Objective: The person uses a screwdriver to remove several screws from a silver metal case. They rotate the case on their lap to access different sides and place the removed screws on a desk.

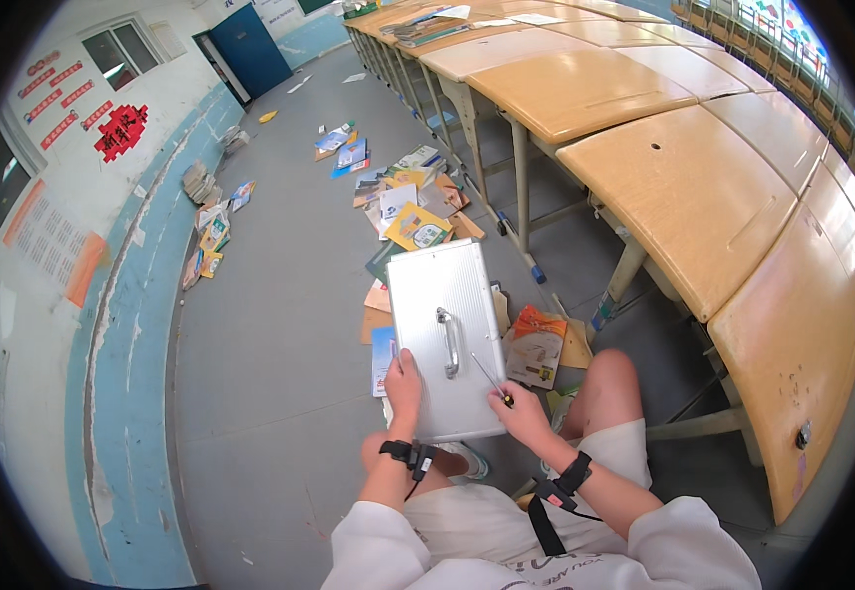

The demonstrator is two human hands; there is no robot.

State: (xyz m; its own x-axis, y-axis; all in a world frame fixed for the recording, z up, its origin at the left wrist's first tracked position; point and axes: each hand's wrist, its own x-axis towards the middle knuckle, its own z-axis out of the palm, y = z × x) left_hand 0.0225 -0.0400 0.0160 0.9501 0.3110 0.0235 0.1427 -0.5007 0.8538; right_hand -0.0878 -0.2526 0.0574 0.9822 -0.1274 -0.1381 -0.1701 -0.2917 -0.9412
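Note:
A silver ribbed aluminium case (417,285) with a metal carry handle (449,344) on its upper face is in front of my knees. My left hand (405,385) is closed on its left edge, thumb on the top face. In my right hand (528,415), by the case's lower right edge, is a screwdriver (488,374) with a black and yellow grip. Its thin shaft slants up and left over the case, towards the carry handle. Whether the tip touches anything I cannot tell. What supports the case from below is hidden.
Loose books and booklets (417,226) lie on the grey floor beyond the case. An orange and white booklet (535,344) lies by my right knee. Wooden-topped desks (683,187) line the right side. More paper piles (213,226) lie along the left wall.

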